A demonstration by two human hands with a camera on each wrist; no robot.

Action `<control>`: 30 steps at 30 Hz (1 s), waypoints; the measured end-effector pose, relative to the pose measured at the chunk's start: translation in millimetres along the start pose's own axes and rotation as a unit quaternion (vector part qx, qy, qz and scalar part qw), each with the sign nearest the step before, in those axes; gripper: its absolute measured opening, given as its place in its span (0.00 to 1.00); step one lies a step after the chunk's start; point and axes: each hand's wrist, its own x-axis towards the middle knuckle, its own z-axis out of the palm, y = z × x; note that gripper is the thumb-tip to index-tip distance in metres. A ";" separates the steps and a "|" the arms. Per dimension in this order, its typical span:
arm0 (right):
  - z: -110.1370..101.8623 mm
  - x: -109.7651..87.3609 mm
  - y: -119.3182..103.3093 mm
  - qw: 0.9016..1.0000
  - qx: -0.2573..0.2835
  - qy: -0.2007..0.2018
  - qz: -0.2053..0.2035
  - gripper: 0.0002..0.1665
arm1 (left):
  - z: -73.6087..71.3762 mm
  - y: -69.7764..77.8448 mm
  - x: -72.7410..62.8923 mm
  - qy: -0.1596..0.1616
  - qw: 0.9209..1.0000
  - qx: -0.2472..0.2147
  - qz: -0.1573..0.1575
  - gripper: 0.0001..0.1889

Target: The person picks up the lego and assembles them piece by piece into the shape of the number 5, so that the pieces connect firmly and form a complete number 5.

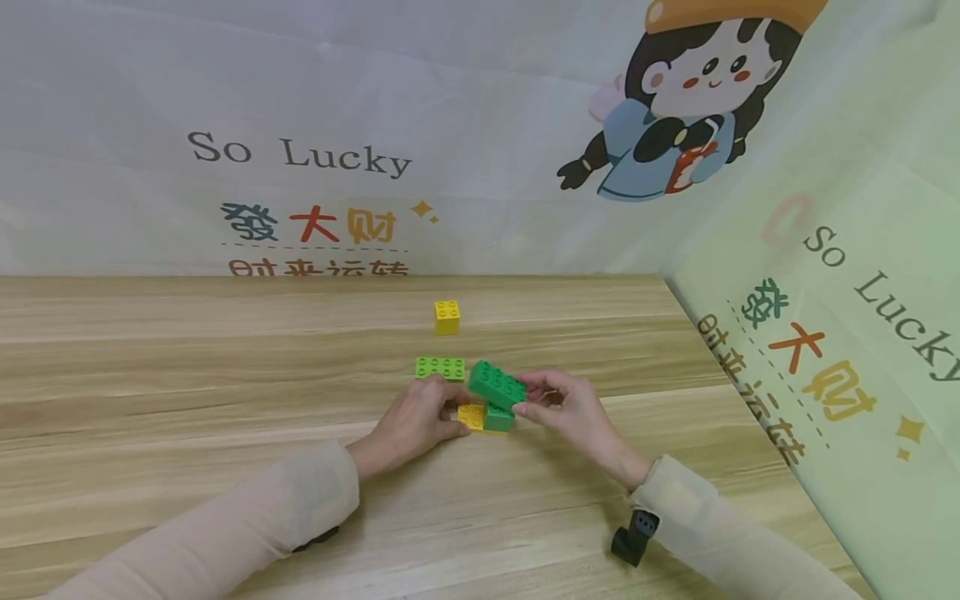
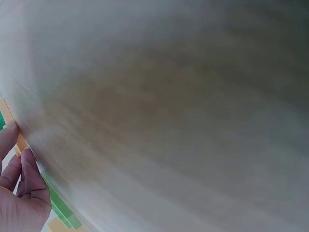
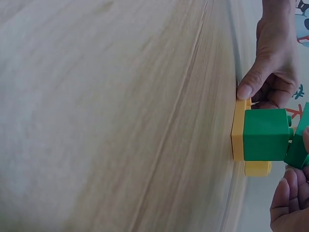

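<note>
My left hand (image 1: 416,419) pinches the left end of a flat orange-yellow building brick (image 1: 471,416) on the table. On that brick's right part sits a green brick (image 1: 498,418), whose plain side faces the right wrist view. My right hand (image 1: 576,414) holds a long dark green studded brick (image 1: 495,384), tilted, above the seated green one. The held brick's lower end comes close to the studs in the right wrist view; contact is unclear. Just beyond my left fingers lies a light green brick (image 1: 440,366). In the left wrist view, only part of my left hand (image 2: 26,203) shows.
A yellow brick (image 1: 447,318) stands farther back on the wooden table (image 1: 187,358). A printed white cloth (image 1: 487,150) hangs behind the table, and another printed surface (image 1: 840,275) borders its right side. A small black device (image 1: 634,537) hangs at my right cuff.
</note>
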 end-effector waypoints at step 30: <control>-5.5 6.9 -5.0 0.995 -0.074 -0.040 -0.052 0.17 | -1.5 -2.1 3.0 -0.006 0.999 -0.024 -0.021 0.12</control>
